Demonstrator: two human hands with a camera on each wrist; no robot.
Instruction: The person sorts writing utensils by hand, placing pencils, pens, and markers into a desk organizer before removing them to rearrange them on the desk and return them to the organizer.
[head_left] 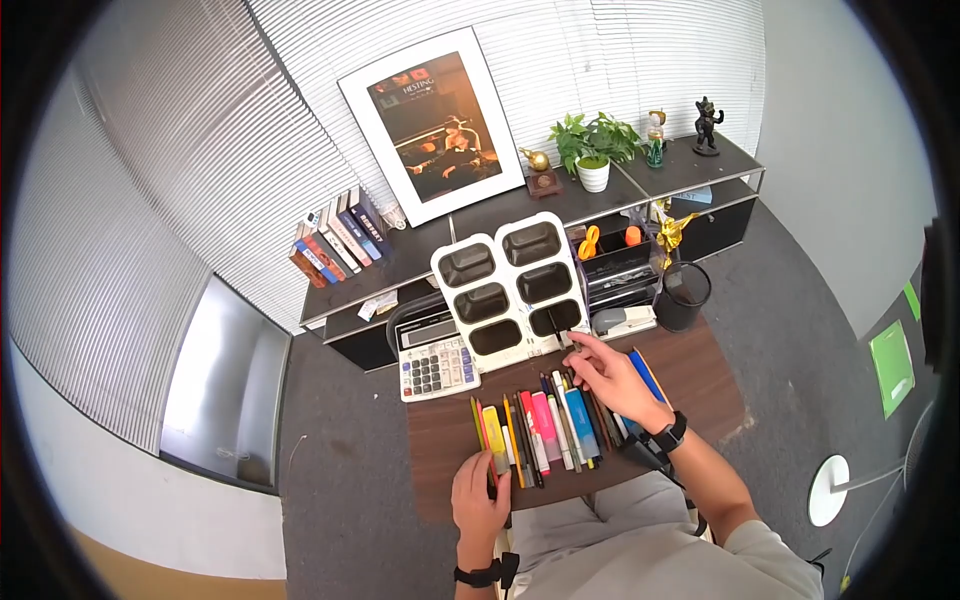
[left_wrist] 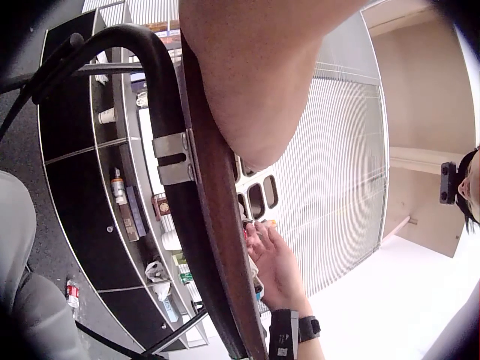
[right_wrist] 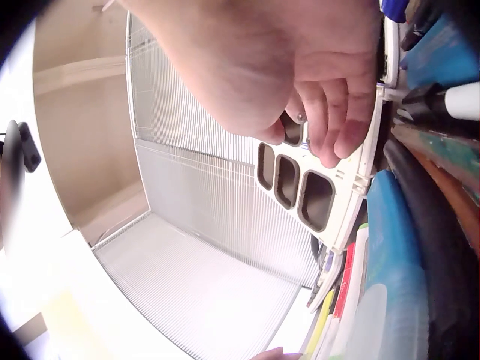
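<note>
My right hand is at the lower right compartment of a white tray with black wells. Its thumb and fingers pinch a dark pen, whose far end reaches over that well. In the right wrist view a small round tip shows between thumb and fingers. My left hand rests at the near left end of a row of pens and markers, its fingertips beside a yellow highlighter. Farther along the row lie a pink marker and a blue marker.
A calculator stands left of the tray on the brown table. A stapler and a mesh pen cup are to the right. Behind are a black cabinet, books, a framed poster and a potted plant.
</note>
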